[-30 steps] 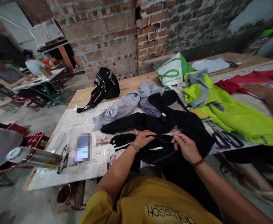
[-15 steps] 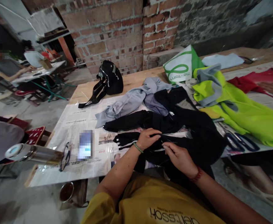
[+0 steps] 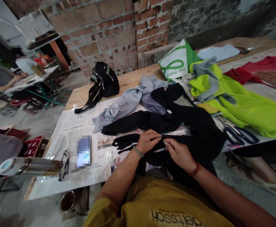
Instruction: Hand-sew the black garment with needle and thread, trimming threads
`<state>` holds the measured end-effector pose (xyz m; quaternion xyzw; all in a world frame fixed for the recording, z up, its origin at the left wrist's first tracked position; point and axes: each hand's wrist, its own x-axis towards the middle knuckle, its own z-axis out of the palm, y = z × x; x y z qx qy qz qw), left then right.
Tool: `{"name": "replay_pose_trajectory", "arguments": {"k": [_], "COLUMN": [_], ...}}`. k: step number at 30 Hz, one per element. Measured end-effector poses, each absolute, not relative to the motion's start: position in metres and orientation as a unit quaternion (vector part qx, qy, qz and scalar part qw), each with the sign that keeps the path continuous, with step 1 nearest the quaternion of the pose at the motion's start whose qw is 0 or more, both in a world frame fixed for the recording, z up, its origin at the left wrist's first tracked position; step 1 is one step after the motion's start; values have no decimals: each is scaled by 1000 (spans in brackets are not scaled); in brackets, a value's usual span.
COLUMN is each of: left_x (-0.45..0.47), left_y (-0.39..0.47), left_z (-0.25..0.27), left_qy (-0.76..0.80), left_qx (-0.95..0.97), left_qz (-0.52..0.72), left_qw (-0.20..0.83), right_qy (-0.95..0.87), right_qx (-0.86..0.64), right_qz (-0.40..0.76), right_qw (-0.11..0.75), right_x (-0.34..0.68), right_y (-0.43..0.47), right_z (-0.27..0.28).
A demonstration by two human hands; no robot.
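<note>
Left hand (image 3: 147,141) and right hand (image 3: 178,153) meet fingertip to fingertip, both pinching seam of black garment (image 3: 190,132) at near counter (image 3: 133,82) edge. Seam runs 9-to-3 between fingers; garment bulk spreads toward 1 o'clock. Scissors (image 3: 240,135) at 3 o'clock.

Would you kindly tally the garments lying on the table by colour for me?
Black fabric garment, pinched by left hand and right hand: 1
Grey garment: 1
Neon-yellow jacket: 1
Red cloth: 1
Pale-blue cloth: 1
Total: 5

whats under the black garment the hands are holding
Newspaper on the table shows under the black garment; the grey garment tucks beneath its far edge. Anything else below is covered.
</note>
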<state>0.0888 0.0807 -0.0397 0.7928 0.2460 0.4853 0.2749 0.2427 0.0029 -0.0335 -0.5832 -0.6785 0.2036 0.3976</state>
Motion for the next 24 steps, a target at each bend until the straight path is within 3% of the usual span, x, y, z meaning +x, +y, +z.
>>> {"name": "replay_pose_trajectory", "arguments": {"k": [24], "left_x": [90], "left_y": [78], "left_z": [-41], "left_qy": [243], "left_qx": [798], "left_qz": [475], "left_qw": [282], "right_qy": [-651], "right_qx": [-596], "right_qz": [185], "right_qw": [432], "right_x": [235], "right_y": [11], "right_z": [-42]}}
